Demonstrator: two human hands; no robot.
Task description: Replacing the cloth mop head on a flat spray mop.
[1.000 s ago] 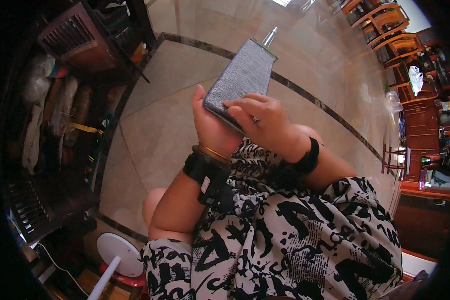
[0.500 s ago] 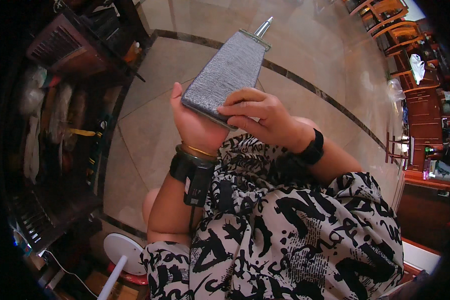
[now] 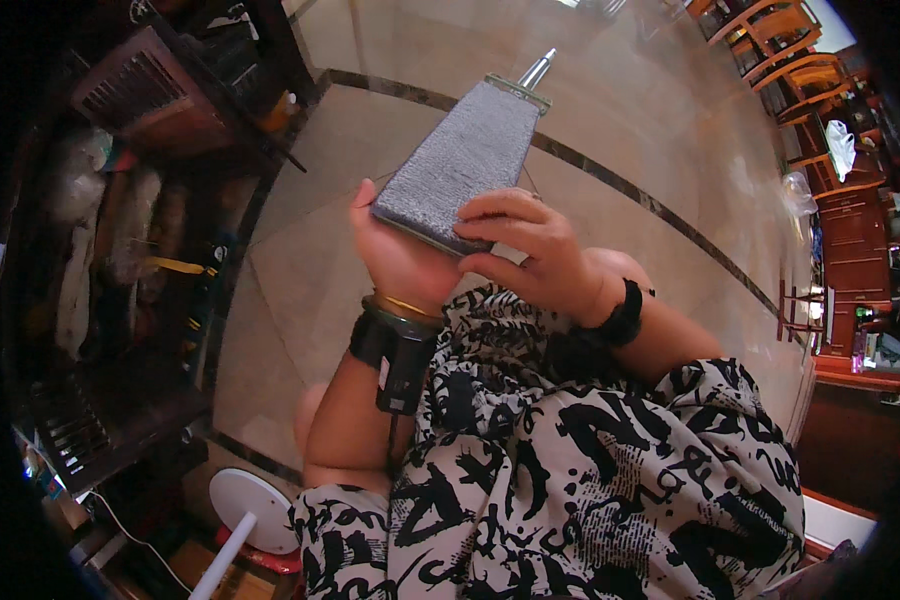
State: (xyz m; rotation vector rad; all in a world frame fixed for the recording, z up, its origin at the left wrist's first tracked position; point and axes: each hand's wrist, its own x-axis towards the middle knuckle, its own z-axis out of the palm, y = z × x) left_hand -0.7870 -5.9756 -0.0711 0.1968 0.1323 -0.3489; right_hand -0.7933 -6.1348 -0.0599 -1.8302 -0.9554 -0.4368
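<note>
A flat mop head [image 3: 460, 160] with a grey fluffy pad is held up in front of me, pad side up. Its far end has a pale frame edge, and a short shiny metal rod [image 3: 537, 70] sticks out beyond it. My left hand [image 3: 405, 255] holds the near end from below, thumb up along the left corner; its other fingers are hidden under the mop head. My right hand [image 3: 530, 245] is at the near right corner, fingertips on the pad and thumb by its near edge, as if pinching it.
Left stands a dark open cabinet [image 3: 160, 90] with bagged things inside. A round white base with a pole [image 3: 255, 510] is at lower left. Wooden chairs [image 3: 790, 70] and a reddish-brown cabinet [image 3: 855, 240] are at far right. Beige tiles [image 3: 660, 130] with dark strips cover the floor.
The whole view has shifted a little, so the mop head sits slightly lower and further right. My right fingers have spread a little more, with the thumb further from the index finger.
</note>
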